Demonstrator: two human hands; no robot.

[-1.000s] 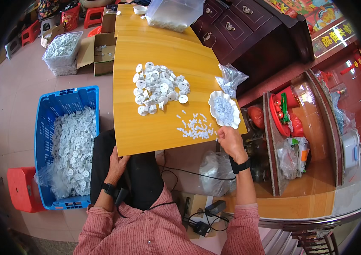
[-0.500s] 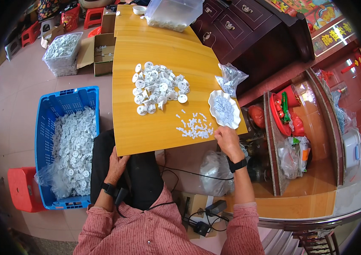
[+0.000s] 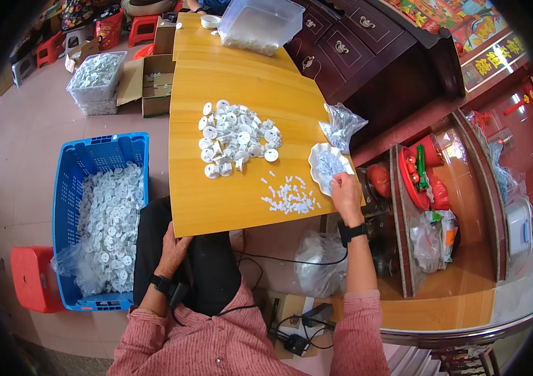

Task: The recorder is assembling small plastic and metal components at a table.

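The right hand (image 3: 348, 199) is at the wavy white dish (image 3: 313, 165), near the right edge of the yellow desk (image 3: 210, 203). Its fingers (image 3: 339, 181) are close together over the dish's near side, but I can't tell if they pinch anything. The little white pieces (image 3: 328, 163) are heaped in the dish, and more loose pieces (image 3: 291, 198) lie spread on the desk just to its left. The left hand (image 3: 174, 249) is low by the near edge of the desk, over the dark trousers, and I can't tell if its fingers hold something. A clear bag (image 3: 343, 125) with pieces inside stands just behind the dish, on the far side from the right hand. A big pile of round white parts (image 3: 238, 139) sits in the middle of the desk, past the loose pieces. A see-through tub (image 3: 257, 25) and a small white bowl (image 3: 210, 22) are at the far end. Dark drawers (image 3: 366, 50) stand next to the desk. On the floor to the left is a blue crate (image 3: 67, 194) full of round white parts, with a red stool (image 3: 33, 279) beside it.
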